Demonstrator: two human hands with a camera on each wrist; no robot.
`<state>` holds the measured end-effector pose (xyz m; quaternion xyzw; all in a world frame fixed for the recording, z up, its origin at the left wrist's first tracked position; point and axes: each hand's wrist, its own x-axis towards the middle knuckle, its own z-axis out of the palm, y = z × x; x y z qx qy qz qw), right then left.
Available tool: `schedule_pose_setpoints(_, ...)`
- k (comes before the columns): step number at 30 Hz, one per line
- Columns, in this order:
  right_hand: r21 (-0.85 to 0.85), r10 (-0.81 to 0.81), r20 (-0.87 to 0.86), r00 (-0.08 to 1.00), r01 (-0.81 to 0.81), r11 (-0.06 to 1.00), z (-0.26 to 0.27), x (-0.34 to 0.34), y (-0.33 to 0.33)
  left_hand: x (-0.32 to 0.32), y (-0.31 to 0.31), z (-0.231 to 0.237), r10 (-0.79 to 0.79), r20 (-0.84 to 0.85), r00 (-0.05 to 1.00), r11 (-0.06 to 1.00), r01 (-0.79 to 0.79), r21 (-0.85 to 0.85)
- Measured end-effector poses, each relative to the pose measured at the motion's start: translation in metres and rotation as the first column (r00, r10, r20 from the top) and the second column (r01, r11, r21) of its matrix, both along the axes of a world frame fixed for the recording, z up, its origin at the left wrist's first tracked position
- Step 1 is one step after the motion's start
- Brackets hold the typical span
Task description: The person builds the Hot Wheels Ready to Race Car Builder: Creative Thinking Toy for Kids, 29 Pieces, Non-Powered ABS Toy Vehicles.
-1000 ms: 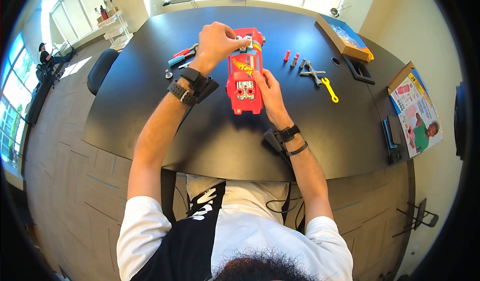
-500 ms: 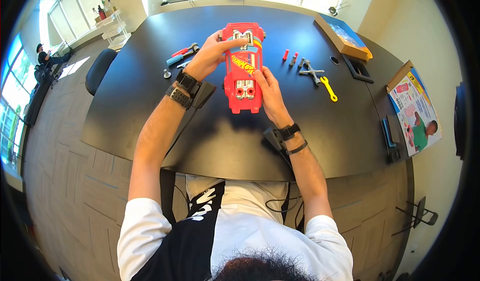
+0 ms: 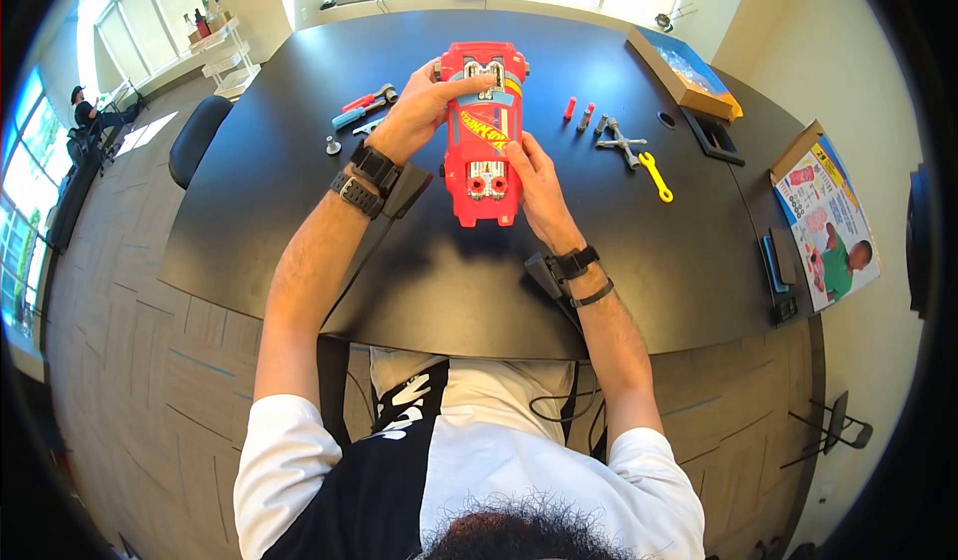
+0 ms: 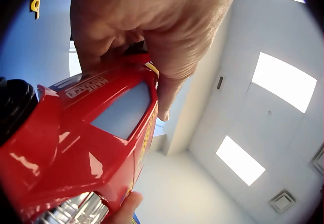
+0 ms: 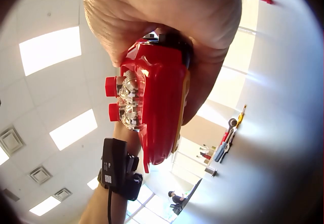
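Both hands hold a red toy car (image 3: pixel 483 126) above the black table, its hood-side face with yellow lettering and chrome engine parts turned up. My left hand (image 3: pixel 417 113) grips the far left side, thumb laid across the top beside the far chrome engine (image 3: pixel 486 73). The right hand (image 3: pixel 542 189) grips the near right side with its thumb on top. In the left wrist view a grey-blue window panel (image 4: pixel 124 112) shows on the car's side, fingers curled behind the body. Two red caps (image 5: pixel 111 87) stick out of the chrome engine in the right wrist view.
Right of the car lie small red-tipped pieces (image 3: pixel 570 110), a grey cross-shaped wrench (image 3: pixel 624 145) and a yellow wrench (image 3: pixel 657 178). Blue-handled (image 3: pixel 351 118) and red-handled tools lie left, near a small grey piece (image 3: pixel 332 146). An open box (image 3: pixel 689 76) and a printed box (image 3: pixel 828 221) stand right.
My left hand has dropped from above the car's far end to gripping its left side, thumb on top. The car has turned to face up more and shifted slightly left.
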<state>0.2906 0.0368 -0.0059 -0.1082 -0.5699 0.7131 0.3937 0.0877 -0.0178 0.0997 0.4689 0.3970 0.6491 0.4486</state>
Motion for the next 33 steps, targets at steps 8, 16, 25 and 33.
schedule_pose_setpoints(8, 0.007, 0.009, -0.035, 0.999, -0.009, 1.0, 0.001, 0.0, -0.001, -0.011, -0.001, -0.009, 0.034, -0.031, 0.999, 0.999, -0.035, -0.018)
schedule_pose_setpoints(16, -0.033, 0.019, -0.072, 0.997, -0.022, 0.999, 0.005, 0.003, -0.003, -0.055, -0.021, -0.013, 0.232, -0.068, 0.97, 0.969, -0.236, -0.066)
schedule_pose_setpoints(25, -0.042, 0.007, -0.067, 0.998, -0.01, 0.999, 0.004, 0.004, -0.002, -0.125, -0.058, -0.011, 0.508, -0.286, 0.813, 0.844, -0.536, -0.026)
schedule_pose_setpoints(33, -0.052, -0.004, -0.054, 0.999, 0.001, 0.999, 0.002, 0.004, 0.0, -0.19, -0.086, -0.043, 0.591, -0.393, 0.704, 0.733, -0.673, -0.103)
